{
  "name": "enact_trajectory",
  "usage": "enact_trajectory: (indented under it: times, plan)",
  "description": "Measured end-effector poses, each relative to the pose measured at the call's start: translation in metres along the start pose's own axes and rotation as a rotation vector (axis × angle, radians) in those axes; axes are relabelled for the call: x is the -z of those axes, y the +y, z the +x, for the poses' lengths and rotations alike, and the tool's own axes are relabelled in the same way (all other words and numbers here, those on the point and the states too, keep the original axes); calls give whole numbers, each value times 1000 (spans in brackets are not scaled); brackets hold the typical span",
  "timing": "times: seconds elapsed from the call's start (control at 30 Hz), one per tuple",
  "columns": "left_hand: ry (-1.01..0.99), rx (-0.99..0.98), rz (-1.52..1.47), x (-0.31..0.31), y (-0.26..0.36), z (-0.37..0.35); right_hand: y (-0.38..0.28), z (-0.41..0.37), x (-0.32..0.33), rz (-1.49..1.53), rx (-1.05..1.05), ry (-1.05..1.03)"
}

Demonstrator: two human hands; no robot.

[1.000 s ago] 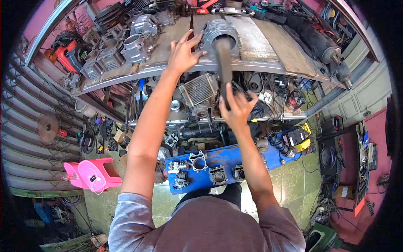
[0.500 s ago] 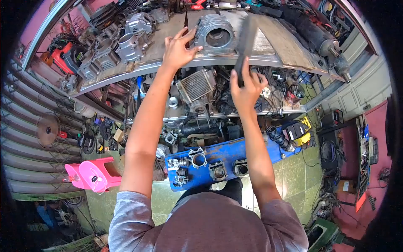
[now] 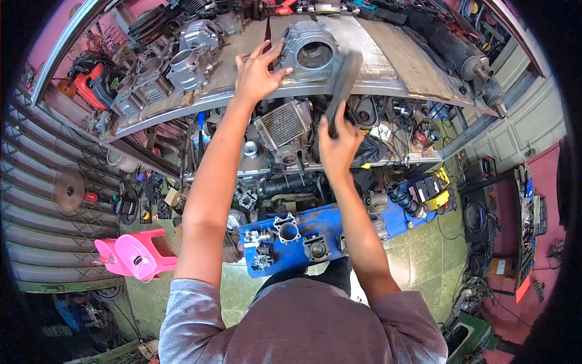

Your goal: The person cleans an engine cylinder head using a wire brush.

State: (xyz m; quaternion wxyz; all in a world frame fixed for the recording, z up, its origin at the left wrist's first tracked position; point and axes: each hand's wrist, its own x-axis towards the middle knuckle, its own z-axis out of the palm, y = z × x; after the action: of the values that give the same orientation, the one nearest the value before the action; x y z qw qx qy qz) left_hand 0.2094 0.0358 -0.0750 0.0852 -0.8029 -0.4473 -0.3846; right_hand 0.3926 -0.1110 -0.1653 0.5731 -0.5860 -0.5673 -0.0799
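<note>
A finned engine cylinder (image 3: 309, 51) is stood on the desk (image 3: 400, 67), bore up. It is pressed by the left hand (image 3: 257, 76), fingers spread and released, apparently to brace it. Just right of the cylinder, a dark flat tool (image 3: 344, 85) is clenched in the right hand (image 3: 336, 145). Below the cylinder, small engine parts (image 3: 288, 233) are laid in a blue tray (image 3: 370, 227).

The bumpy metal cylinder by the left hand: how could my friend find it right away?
Look at the long grey workbench top across the upper part of the view. Near its front edge, touched by the left hand, sits the finned metal cylinder. Unlike the cylinders piled farther left, it stands alone, its big round bore facing the camera.
</note>
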Motion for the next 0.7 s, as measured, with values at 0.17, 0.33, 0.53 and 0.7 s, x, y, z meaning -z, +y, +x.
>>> enact_trajectory:
  times: [0.17, 0.33, 0.53, 0.7]
  plan:
    - [-3, -18, -9, -1, -3, 3, 0, -30, 25, 41, 93, -53]
    - [-14, -20, -14, 0, -2, 2, 5, -4, 13, -170, 388, -43]
    - [-11, 1, -16, 1, -2, 2, 11, -22, 26, -92, 378, -109]
    - [-9, -9, 32, 1, 0, 1, -2, 1, 0, -109, 420, -56]
